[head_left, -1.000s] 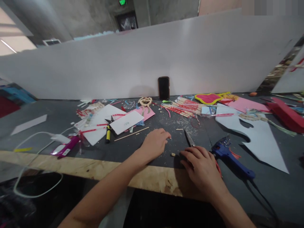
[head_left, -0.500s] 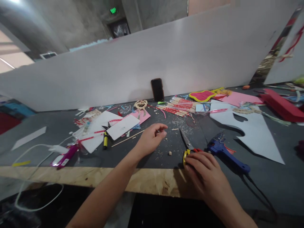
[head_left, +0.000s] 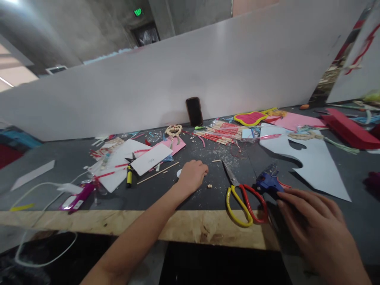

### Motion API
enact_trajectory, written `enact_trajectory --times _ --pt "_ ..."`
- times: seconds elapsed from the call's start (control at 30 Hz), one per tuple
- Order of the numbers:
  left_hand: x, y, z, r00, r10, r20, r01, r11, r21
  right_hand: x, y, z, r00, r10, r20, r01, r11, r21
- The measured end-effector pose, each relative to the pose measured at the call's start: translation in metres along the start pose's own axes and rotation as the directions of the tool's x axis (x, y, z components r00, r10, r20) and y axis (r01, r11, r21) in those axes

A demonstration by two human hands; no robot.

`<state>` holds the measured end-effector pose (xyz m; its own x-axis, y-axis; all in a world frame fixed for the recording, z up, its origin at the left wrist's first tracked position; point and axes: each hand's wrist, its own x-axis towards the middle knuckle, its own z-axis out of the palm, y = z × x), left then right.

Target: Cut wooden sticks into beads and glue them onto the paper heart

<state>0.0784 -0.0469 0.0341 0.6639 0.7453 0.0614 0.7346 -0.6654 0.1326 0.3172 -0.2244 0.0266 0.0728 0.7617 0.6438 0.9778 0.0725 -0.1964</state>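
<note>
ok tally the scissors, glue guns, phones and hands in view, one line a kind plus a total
Scissors: 1 pair
Glue gun: 1
Phone: 1
Hands: 2, left hand and right hand
Total: 5, the scissors counted as one

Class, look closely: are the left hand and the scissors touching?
Apart: the head view shows dark tabletop between the left hand and the scissors.

The right hand (head_left: 314,221) has moved toward three o'clock, from the scissors (head_left: 234,181) to the glue gun (head_left: 268,181), and a white piece (head_left: 179,173) now shows at the left hand's (head_left: 192,176) nine o'clock.
</note>
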Motion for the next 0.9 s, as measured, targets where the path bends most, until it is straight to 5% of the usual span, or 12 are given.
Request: enact_trajectory --times 0.2,0.4,0.57,0.7,0.8,0.9 --pt "-0.017 0.009 -0.013 0.999 -0.013 -0.042 0.011 0.998 -0.065 -0.004 0.019 0.011 0.995 0.026 0.093 -0.001 0.966 -0.259" --pt "-0.051 0.031 -0.018 0.979 -0.164 -0.122 0.073 0.837 -0.543 0.001 0.027 0.019 0.98 -0.006 0.199 0.061 0.96 -0.272" --pt "-0.068 0.041 -0.006 0.919 -0.394 0.002 0.209 0.483 -0.85 0.01 0.019 0.011 0.96 0.193 0.203 -0.16 0.973 -0.168" --pt "-0.071 0.044 -0.003 0.885 -0.437 0.163 0.177 -0.007 -0.984 0.006 0.003 -0.003 0.88 0.454 0.138 -0.465 0.883 0.061" --pt "-0.072 0.048 -0.004 0.878 -0.406 0.253 0.127 -0.311 -0.942 -0.004 -0.018 -0.006 0.926 0.351 0.142 -0.377 0.89 0.256" --pt "-0.073 0.052 -0.004 0.889 -0.364 0.277 0.091 -0.452 -0.887 -0.012 -0.043 -0.002 0.941 0.259 0.219 -0.333 0.829 0.45"
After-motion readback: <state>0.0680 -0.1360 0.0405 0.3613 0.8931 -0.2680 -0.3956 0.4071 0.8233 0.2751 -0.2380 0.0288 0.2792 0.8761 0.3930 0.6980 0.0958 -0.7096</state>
